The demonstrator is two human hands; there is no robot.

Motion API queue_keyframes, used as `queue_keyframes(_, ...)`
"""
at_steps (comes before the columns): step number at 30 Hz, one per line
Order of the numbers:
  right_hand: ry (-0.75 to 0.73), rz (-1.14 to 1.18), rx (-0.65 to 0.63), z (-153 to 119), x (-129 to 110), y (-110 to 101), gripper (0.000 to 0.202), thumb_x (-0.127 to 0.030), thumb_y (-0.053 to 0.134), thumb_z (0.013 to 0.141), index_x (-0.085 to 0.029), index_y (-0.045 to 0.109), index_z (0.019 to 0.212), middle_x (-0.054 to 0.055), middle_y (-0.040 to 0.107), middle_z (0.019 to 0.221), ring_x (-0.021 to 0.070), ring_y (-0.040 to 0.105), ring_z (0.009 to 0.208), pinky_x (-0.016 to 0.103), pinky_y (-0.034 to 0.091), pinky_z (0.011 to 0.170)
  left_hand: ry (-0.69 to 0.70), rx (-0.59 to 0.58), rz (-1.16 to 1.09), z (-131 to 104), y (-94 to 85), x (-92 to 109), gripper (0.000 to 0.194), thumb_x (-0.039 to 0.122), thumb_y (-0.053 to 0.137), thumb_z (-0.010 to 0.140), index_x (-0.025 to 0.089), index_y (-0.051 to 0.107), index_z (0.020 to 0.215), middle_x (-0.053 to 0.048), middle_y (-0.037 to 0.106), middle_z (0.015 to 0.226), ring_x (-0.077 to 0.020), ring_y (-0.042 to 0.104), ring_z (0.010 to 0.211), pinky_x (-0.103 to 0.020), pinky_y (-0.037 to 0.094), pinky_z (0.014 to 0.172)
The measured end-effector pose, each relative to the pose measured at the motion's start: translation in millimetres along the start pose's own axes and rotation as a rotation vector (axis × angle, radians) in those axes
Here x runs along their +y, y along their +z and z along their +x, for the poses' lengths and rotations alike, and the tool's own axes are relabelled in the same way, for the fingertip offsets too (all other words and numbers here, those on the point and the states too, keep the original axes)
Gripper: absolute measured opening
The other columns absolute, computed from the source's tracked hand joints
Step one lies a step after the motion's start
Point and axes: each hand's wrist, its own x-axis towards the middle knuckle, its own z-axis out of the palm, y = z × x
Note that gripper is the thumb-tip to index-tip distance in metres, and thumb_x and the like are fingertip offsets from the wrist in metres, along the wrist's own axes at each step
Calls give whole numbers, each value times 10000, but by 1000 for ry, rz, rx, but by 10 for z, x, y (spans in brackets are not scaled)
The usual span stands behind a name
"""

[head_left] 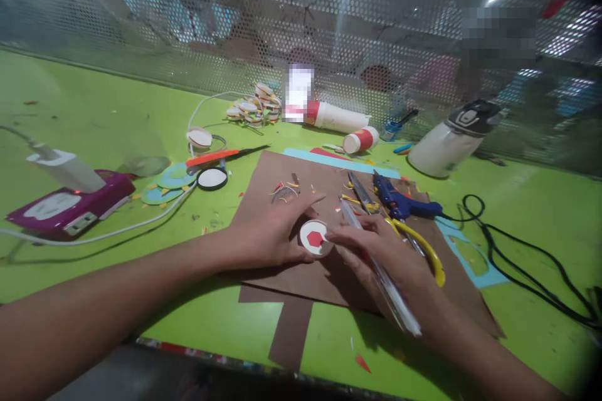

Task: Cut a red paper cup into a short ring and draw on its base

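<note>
My left hand (pixel 268 232) is closed around the side of a small white round disc (pixel 306 245), which carries a red hexagonal piece (pixel 314 239) on its face. The fingertips of my right hand (pixel 380 250) touch the disc's right edge, close to the red piece. Between its fingers and palm runs a long slim clear-and-silver tool (pixel 394 301), its pointed end toward the back; I cannot tell its exact kind. Both hands are over a brown cardboard sheet (pixel 254 200). Just beyond my right hand lie yellow-handled scissors (pixel 435 260) and a blue glue gun (pixel 399 200).
A purple power strip (pixel 51 207) with a white charger stands left. Around it lie an orange-handled cutter (pixel 211 158) and light-blue rings (pixel 176 177). Farther back are stacked discs (pixel 256 106), paper cups (pixel 341 118) and a leaning bottle (pixel 444 144). A black cord (pixel 527 250) loops right.
</note>
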Motion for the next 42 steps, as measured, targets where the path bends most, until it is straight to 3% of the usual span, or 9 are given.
queue_keyframes(2, 16, -15, 23, -16, -3, 20, 268, -283, 545, 937, -350, 604, 1190, 67, 526, 1190, 238, 566, 1086, 394, 535, 869, -12, 6, -6, -2, 2, 14, 895, 285, 730, 749, 188, 243, 1494, -113, 612, 1275, -263, 552, 1168, -416, 434, 966)
queue_keyframes(9, 9, 54, -176, 25, -157, -57, 272, -214, 500, 955, -310, 577, 1197, 105, 451, 1315, 257, 466, 1256, 455, 469, 995, 6, 25, -31, -14, 23, -7, 829, 302, 708, 782, 221, 272, 1482, -73, 620, 1243, -231, 566, 1126, -380, 446, 946)
queue_keyframes(18, -23, 33, -132, 39, -120, -72, 239, -206, 513, 940, -249, 630, 1144, 130, 510, 1269, 272, 531, 1205, 444, 507, 954, 2, 15, -17, -20, 24, -34, 862, 295, 713, 774, 242, 246, 1496, -73, 602, 1268, -234, 550, 1140, -396, 434, 972)
queue_keyframes(25, -12, -2, -163, 43, -60, -40, 265, -224, 521, 941, -314, 625, 1168, 92, 504, 1324, 258, 526, 1217, 433, 509, 947, 6, 15, 1, -5, 6, -4, 821, 315, 712, 777, 208, 284, 1470, -91, 613, 1251, -248, 552, 1135, -392, 443, 945)
queue_keyframes(32, 15, -38, -51, 60, -72, -105, 242, -247, 508, 941, -316, 663, 1115, 72, 575, 1221, 242, 614, 1091, 405, 555, 874, -6, 21, -14, -21, 18, -8, 823, 336, 708, 777, 206, 283, 1470, -98, 621, 1251, -259, 559, 1146, -414, 438, 961)
queue_keyframes(38, -9, -53, -47, -13, -3, 5, 272, -244, 551, 917, -345, 660, 1144, 74, 520, 1277, 268, 577, 1155, 412, 564, 876, -1, 28, -9, -22, 26, -18, 814, 348, 703, 788, 223, 285, 1476, -109, 608, 1269, -271, 555, 1162, -429, 435, 969)
queue_keyframes(42, 22, 37, -114, -6, -82, 33, 323, -183, 543, 911, -309, 611, 1201, 92, 506, 1329, 273, 546, 1202, 455, 539, 933, 50, 33, -10, -15, 23, -24, 755, 335, 694, 804, 235, 318, 1451, -93, 619, 1240, -256, 560, 1141, -404, 443, 945)
